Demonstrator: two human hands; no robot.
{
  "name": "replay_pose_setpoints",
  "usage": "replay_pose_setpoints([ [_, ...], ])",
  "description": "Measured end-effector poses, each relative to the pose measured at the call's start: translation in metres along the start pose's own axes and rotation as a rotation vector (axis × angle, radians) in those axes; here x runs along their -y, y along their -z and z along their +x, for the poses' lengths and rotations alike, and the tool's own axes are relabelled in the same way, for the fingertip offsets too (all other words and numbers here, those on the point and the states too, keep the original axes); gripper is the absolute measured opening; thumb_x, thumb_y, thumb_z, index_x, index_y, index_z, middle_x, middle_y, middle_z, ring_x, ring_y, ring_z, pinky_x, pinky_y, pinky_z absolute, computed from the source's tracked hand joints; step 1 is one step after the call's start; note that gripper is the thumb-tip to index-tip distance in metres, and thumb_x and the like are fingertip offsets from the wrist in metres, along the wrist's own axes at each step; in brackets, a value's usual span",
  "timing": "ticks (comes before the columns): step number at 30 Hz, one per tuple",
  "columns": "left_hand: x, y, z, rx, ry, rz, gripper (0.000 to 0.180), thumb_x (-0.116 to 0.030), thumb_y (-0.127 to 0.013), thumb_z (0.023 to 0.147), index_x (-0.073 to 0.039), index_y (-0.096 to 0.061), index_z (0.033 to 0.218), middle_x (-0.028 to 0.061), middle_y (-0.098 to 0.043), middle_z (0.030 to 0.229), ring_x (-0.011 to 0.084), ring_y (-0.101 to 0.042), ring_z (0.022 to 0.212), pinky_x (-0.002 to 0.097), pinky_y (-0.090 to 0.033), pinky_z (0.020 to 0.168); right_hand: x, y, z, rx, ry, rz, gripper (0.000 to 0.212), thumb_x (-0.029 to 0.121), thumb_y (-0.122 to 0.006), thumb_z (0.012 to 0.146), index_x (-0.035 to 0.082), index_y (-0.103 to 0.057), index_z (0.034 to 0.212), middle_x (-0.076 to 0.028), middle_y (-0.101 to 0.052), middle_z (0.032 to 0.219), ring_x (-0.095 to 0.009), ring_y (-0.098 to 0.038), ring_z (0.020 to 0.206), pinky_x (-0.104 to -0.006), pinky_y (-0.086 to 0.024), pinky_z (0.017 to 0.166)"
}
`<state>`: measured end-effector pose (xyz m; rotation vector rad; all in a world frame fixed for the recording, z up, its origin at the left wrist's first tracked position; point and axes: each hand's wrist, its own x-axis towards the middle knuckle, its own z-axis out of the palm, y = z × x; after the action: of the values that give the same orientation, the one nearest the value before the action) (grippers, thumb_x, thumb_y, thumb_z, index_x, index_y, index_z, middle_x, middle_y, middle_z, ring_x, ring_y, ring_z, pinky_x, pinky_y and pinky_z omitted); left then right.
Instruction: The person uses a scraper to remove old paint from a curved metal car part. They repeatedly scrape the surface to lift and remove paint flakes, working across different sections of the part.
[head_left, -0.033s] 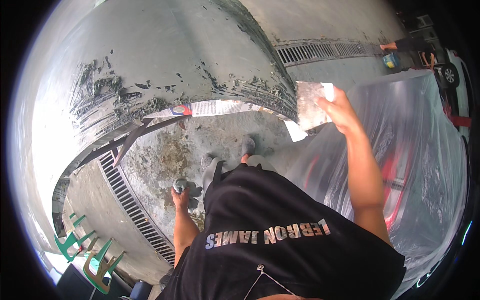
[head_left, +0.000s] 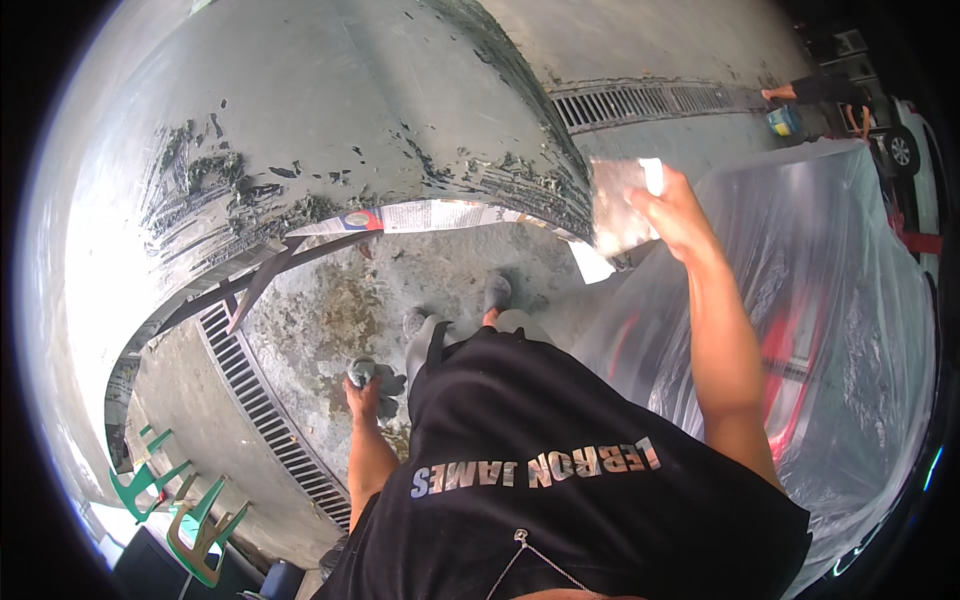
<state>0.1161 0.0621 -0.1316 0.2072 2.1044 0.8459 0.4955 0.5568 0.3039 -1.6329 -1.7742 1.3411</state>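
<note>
A large curved panel (head_left: pixel 330 90) in grey, streaked with rough dark-green filler along its lower edge, fills the upper left. Fingers and thumb of my right hand (head_left: pixel 668 208) grip a flat rectangular spreader (head_left: pixel 615 200), blurred by motion, at the panel's right corner; whether it touches cannot be told. Low on the left, my left hand (head_left: pixel 362 396) is closed around a small grey-green lump (head_left: pixel 361 371), too small to tell its kind. Printed newspaper (head_left: pixel 440 215) lines the panel's lower edge.
Clear plastic sheeting (head_left: pixel 800 270) covers something partly red on the right. Floor drain grates (head_left: pixel 265 400) run at the left and top. Green chairs (head_left: pixel 205 535) stand lower left. Beneath the panel is a dark support frame (head_left: pixel 262 285). A blue bucket (head_left: pixel 783 121) is near another person's limbs (head_left: pixel 790 92).
The spreader in my right hand has shifted slightly left and is now blurred. My left hand has not visibly moved.
</note>
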Motion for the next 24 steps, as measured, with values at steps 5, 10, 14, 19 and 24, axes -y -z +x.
replay_pose_setpoints([
  [5, -0.019, -0.016, -0.018, -0.015, 0.049, 0.078, 0.074, -0.031, -0.084, 0.072, 0.001, -0.056, 0.133, 0.0225, -0.068, 0.125, 0.0365, -0.066, 0.117, 0.0441, -0.051, 0.1, 0.014, -0.002, 0.02, 0.052, -0.039, 0.022, 0.032, 0.002, -0.064, 0.094, -0.005, -0.065, 0.125, -0.012, -0.073, 0.113, -0.018, -0.068, 0.097, -0.0348, -0.055, 0.088],
  [10, -0.058, -0.02, -0.028, -0.026, -0.011, 0.007, 0.074, -0.032, -0.084, 0.074, 0.004, -0.055, 0.131, 0.0238, -0.068, 0.123, 0.036, -0.067, 0.114, 0.0446, -0.051, 0.098, -0.006, -0.012, 0.014, -0.043, 0.036, 0.004, 0.028, 0.004, -0.068, 0.091, -0.005, -0.067, 0.118, -0.013, -0.076, 0.104, -0.02, -0.072, 0.09, -0.0351, -0.057, 0.083],
  [14, -0.045, -0.018, -0.025, -0.144, -0.001, 0.011, 0.076, -0.034, -0.084, 0.076, 0.006, -0.055, 0.134, 0.0261, -0.069, 0.124, 0.0396, -0.067, 0.115, 0.0456, -0.051, 0.098, 0.004, -0.024, 0.026, -0.164, 0.118, -0.214, 0.029, 0.002, -0.068, 0.09, -0.005, -0.067, 0.118, -0.015, -0.076, 0.106, -0.02, -0.072, 0.095, -0.035, -0.056, 0.088],
  [19, -0.017, -0.005, -0.035, -0.127, -0.01, 0.031, 0.075, -0.033, -0.083, 0.077, 0.002, -0.055, 0.137, 0.0246, -0.069, 0.123, 0.04, -0.066, 0.117, 0.0458, -0.05, 0.101, 0.032, -0.073, 0.06, -0.137, 0.227, -0.337, 0.03, 0.005, -0.069, 0.089, -0.004, -0.068, 0.118, -0.017, -0.077, 0.106, -0.025, -0.073, 0.1, -0.0365, -0.056, 0.089],
  [24, 0.004, -0.007, -0.063, -0.152, 0.045, -0.017, 0.071, -0.032, -0.082, 0.076, 0.0, -0.057, 0.134, 0.0232, -0.069, 0.122, 0.0396, -0.066, 0.115, 0.0468, -0.051, 0.098, 0.04, -0.032, 0.077, -0.076, 0.321, -0.293, 0.03, 0.002, -0.071, 0.089, -0.004, -0.069, 0.118, -0.012, -0.077, 0.104, -0.019, -0.072, 0.088, -0.0346, -0.058, 0.081],
])
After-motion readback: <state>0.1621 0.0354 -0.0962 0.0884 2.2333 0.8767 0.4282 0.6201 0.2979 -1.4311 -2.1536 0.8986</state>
